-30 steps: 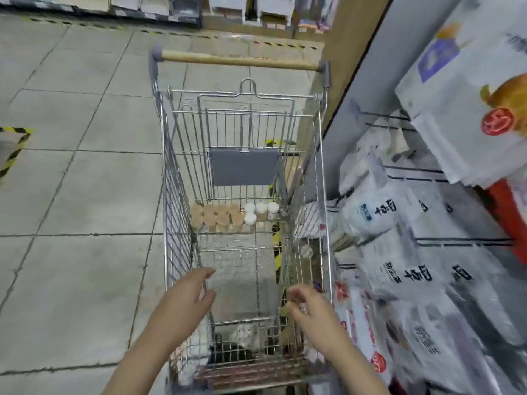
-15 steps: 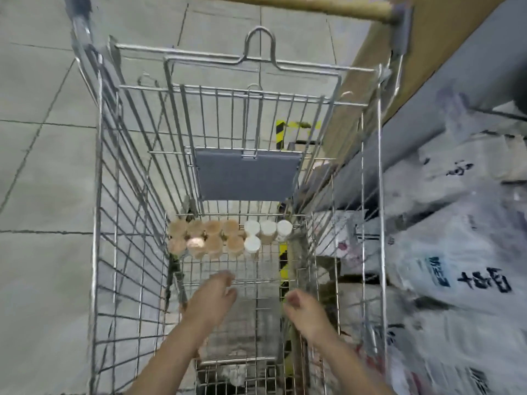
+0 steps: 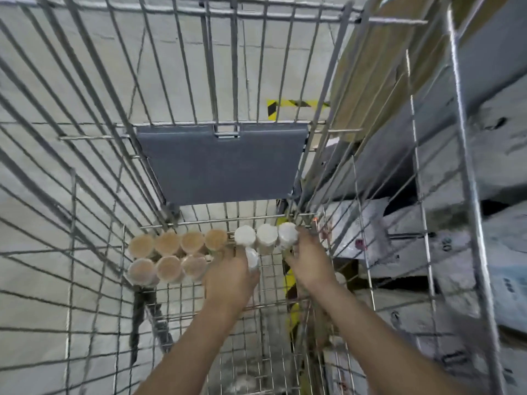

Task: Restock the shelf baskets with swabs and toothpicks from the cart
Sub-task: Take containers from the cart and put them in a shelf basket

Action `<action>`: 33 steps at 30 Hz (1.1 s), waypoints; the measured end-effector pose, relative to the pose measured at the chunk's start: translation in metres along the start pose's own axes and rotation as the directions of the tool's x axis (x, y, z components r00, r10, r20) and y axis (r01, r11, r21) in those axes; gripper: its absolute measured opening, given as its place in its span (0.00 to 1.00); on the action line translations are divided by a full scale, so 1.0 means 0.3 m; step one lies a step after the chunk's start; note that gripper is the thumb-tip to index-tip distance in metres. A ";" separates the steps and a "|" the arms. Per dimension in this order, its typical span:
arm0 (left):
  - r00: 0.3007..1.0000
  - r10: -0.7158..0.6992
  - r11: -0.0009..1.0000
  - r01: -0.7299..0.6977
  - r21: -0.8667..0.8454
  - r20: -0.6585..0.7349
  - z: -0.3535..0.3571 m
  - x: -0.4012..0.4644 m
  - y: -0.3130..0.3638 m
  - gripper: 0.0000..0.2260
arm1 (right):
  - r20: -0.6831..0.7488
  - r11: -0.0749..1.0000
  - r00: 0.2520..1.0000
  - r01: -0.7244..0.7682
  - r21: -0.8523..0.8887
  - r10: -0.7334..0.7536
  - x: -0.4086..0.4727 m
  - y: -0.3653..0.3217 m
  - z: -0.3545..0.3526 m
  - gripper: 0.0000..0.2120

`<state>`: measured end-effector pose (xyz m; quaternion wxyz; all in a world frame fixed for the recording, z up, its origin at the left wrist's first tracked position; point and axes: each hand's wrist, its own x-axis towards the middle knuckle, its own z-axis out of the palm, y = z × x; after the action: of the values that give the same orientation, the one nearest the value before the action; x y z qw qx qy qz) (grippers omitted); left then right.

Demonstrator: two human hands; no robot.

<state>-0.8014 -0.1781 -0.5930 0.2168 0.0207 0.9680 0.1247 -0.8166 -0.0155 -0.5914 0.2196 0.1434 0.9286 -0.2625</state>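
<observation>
Inside the wire cart point(image 3: 94, 212), two rows of round tubs stand at the far end of its floor. Several tan-topped toothpick tubs point(image 3: 168, 256) fill the left side, and three white-topped swab tubs point(image 3: 266, 236) stand on the right. My left hand point(image 3: 231, 280) grips a fourth white swab tub point(image 3: 252, 259) in the front row. My right hand point(image 3: 309, 265) curls its fingers round the rightmost white swab tub point(image 3: 287, 233) in the back row. Both forearms reach down into the cart from the near side.
A grey plastic seat flap point(image 3: 222, 163) hangs on the cart's far wall above the tubs. Shelving with white plastic-wrapped packs point(image 3: 484, 252) runs close along the cart's right side. Grey tiled floor point(image 3: 34, 81) shows through the left wall.
I have leaned far into the cart. Both hands moved forward from mid-cart to the white tubs and closed on them.
</observation>
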 end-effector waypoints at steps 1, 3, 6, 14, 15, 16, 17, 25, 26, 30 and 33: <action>1.000 0.010 0.999 -0.009 0.053 -0.004 0.006 0.009 0.005 0.25 | -0.001 1.000 1.000 0.009 0.006 -0.009 0.014 0.001 0.006 0.26; 1.000 0.019 0.990 -0.017 0.138 -0.013 0.017 0.017 0.012 0.25 | 0.009 1.000 1.000 0.016 0.024 -0.016 0.034 0.011 0.019 0.27; 0.995 0.041 0.989 -0.028 0.143 -0.087 0.032 0.029 0.006 0.25 | -0.018 0.999 1.000 0.023 0.026 -0.022 0.055 0.019 0.035 0.30; 0.987 0.106 0.983 -0.085 0.164 -0.119 0.034 0.033 -0.005 0.26 | -0.153 0.977 0.984 -0.056 0.207 0.089 0.061 0.031 0.080 0.22; 0.985 0.108 0.985 -0.089 0.147 -0.132 0.046 0.027 -0.017 0.25 | -0.194 0.970 0.976 -0.047 0.237 0.095 0.043 0.034 0.081 0.21; 0.983 0.130 0.985 -0.113 0.128 -0.132 0.046 0.015 -0.027 0.25 | -0.235 0.956 0.965 -0.042 0.290 0.114 0.020 0.038 0.081 0.20; 0.982 0.146 0.986 -0.136 0.093 -0.121 0.038 -0.002 -0.033 0.25 | -0.272 0.935 0.952 -0.040 0.353 0.143 -0.005 0.038 0.077 0.20; 0.949 0.040 0.839 -0.202 -0.505 -0.314 -0.147 -0.219 -0.042 0.22 | -0.362 0.773 0.904 0.057 0.631 0.229 -0.281 -0.059 -0.065 0.25; 0.949 -0.016 0.808 -0.174 -0.563 -0.316 -0.198 -0.263 -0.033 0.21 | -0.371 0.753 0.899 0.075 0.654 0.232 -0.333 -0.076 -0.102 0.25; 0.939 -0.131 0.681 -0.148 -0.717 -0.318 -0.357 -0.397 -0.012 0.22 | -0.360 0.625 0.902 0.141 0.768 0.238 -0.510 -0.117 -0.207 0.22; 0.941 -0.143 0.583 -0.170 -0.795 -0.306 -0.465 -0.514 0.026 0.21 | -0.349 0.582 0.903 0.148 0.800 0.251 -0.675 -0.117 -0.273 0.22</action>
<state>-0.7211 -0.2174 -0.4051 0.0321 -0.0946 0.8250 0.5562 -0.6826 -0.0299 -0.4158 -0.0708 0.3089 0.7243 -0.6123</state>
